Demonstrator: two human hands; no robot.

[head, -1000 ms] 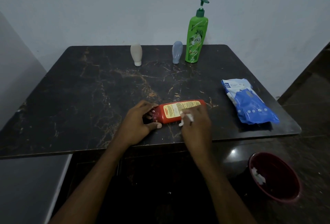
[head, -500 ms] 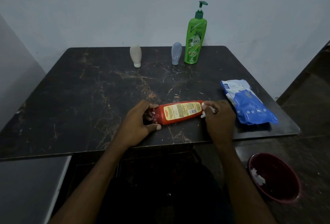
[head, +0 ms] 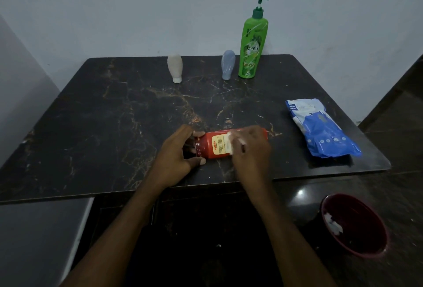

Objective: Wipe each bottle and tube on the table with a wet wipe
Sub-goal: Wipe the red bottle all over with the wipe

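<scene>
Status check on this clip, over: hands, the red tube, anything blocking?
Left hand grips red tube at its cap end, tube flat on table. Right hand presses wet wipe on the label. Nothing in the way; wipes pack lies clear, right.

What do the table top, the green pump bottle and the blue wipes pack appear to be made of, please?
Table top: dark marble or a marble-look laminate, smooth, by its golden veining. Green pump bottle: probably smooth moulded plastic, by its rounded shape and pump head. Blue wipes pack: thin plastic film, creased and slightly shiny.
</scene>
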